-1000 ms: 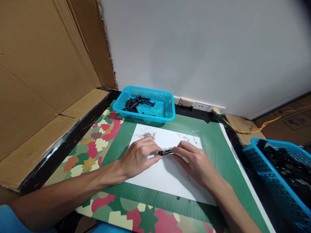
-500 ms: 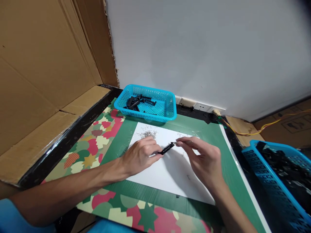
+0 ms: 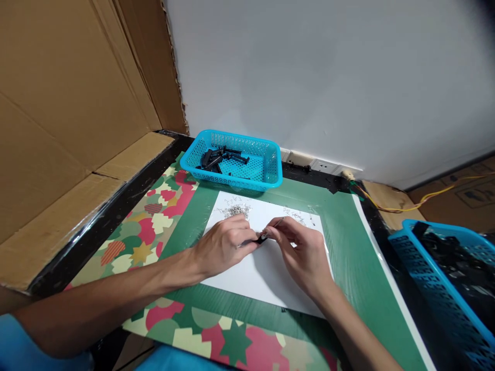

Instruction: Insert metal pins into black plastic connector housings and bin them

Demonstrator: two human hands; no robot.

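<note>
My left hand [image 3: 222, 246] is closed around a small, narrow black plastic part [image 3: 262, 238], only a short piece of which shows between the fingers. Against its free end press the fingertips of my right hand [image 3: 303, 252], which pinch a thin, greyish metal tool [image 3: 279, 221]. The tool's exact kind cannot be made out, and its lower end is hidden by the fingers. Below both hands lies a white sheet [image 3: 259, 275]. A heap of tiny bent metal wire pieces [image 3: 236, 210] rests on it behind my left hand, and more of them [image 3: 291, 212] are scattered behind my right.
A blue basket [image 3: 232, 182] at the back holds several black plastic parts [image 3: 212, 161]. Another blue basket [image 3: 425, 275], full of black pieces, stands at the right. Cardboard [image 3: 69, 123] walls off the left side. Yellow wires [image 3: 415, 207] run from a wall socket strip [image 3: 324, 166].
My right hand has moved left, bringing its fingertips from just beyond the black part's end right up against it. My left hand keeps its hold in nearly the same place.
</note>
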